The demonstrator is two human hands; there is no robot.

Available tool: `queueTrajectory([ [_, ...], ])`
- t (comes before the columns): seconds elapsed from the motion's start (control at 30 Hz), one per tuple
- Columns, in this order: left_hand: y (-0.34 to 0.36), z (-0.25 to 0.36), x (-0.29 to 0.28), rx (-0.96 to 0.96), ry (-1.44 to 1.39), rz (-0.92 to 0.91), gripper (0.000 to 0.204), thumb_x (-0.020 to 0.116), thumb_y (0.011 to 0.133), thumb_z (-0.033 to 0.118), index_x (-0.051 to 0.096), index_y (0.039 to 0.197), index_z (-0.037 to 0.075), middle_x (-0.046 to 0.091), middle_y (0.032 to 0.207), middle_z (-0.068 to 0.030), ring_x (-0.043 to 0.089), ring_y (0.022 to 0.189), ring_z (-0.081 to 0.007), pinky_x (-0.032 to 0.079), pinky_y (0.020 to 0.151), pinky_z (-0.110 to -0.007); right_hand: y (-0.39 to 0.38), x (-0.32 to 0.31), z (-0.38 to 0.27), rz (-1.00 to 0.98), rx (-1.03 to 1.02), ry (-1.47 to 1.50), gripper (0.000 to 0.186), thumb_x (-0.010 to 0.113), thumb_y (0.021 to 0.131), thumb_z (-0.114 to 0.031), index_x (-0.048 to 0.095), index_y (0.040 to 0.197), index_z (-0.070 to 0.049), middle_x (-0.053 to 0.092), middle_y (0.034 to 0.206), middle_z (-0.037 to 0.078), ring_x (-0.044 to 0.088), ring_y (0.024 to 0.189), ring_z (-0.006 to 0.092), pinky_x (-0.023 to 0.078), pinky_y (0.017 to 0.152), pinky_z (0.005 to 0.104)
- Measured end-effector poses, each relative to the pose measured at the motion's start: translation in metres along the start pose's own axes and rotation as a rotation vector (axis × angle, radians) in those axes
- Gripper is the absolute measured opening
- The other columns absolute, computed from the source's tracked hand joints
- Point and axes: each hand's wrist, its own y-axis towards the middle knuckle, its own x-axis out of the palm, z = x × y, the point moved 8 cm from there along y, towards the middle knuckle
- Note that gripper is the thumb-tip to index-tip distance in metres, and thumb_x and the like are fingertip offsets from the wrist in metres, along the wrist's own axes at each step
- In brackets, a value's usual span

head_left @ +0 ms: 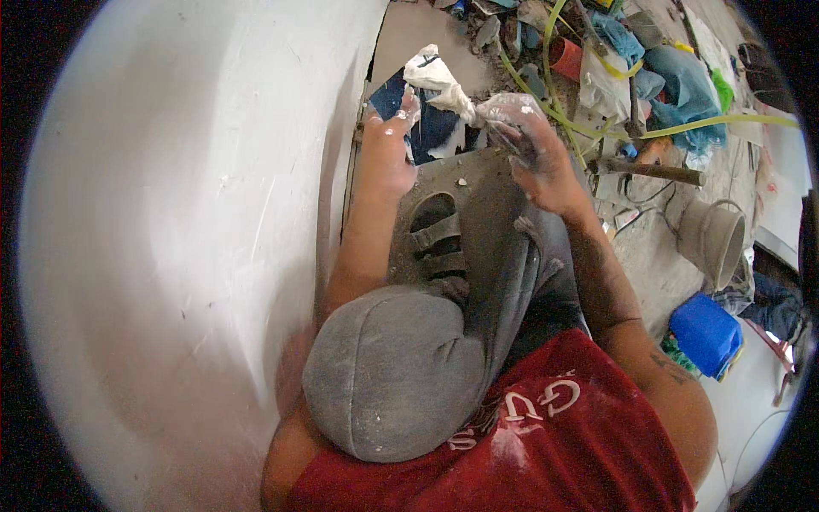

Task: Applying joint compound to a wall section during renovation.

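My left hand [394, 147] is closed on the near-left edge of a dark blue flat piece [437, 128] smeared with white paste; its thumb points up and away. My right hand [531, 141], spattered white, has its fingers closed round a tool whose handle they hide. From that hand a paste-coated tool [461, 104] reaches left over the blue piece, with a thick lump of white paste [428, 70] at its far end. The paste hides the tool's exact shape. Both hands are held out over the floor, beyond my bent knee.
A white wall [196, 213] rises close on my left. Rubble and scraps lie at the far right, with a yellow hose [665, 130] across them. A pale bucket [715, 243] lies tipped near a blue container [706, 334]. My sandalled foot [437, 226] stands below my hands.
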Motion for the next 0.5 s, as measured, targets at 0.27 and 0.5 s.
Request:
queueTrajectory([
  [0.27, -0.013, -0.020, 0.026, -0.608, -1.460, 0.092, 0.027, 0.050, 0.088, 0.012, 0.051, 0.111, -0.002, 0.060, 0.102, -0.0145, 0.062, 0.091, -0.0252, 0.053, 0.079, -0.039, 0.001, 0.021, 0.018, -0.067, -0.043, -0.110, 0.057, 0.064, 0.063, 0.002, 0.051, 0.117, -0.009, 0.044, 0.116, 0.017, 0.043, 0.111, 0.0342, 0.035, 0.095, 0.0378],
  [0.5, 0.002, -0.007, -0.009, -0.301, -0.884, 0.159, 0.019, 0.051, 0.089, 0.010, 0.056, 0.103, -0.001, 0.062, 0.086, -0.0068, 0.059, 0.073, -0.0185, 0.048, 0.064, -0.029, -0.001, -0.029, 0.047, 0.042, 0.078, 0.116, 0.065, 0.042, 0.059, 0.016, 0.046, 0.121, -0.004, 0.040, 0.128, 0.016, 0.038, 0.122, 0.0297, 0.028, 0.103, 0.0344],
])
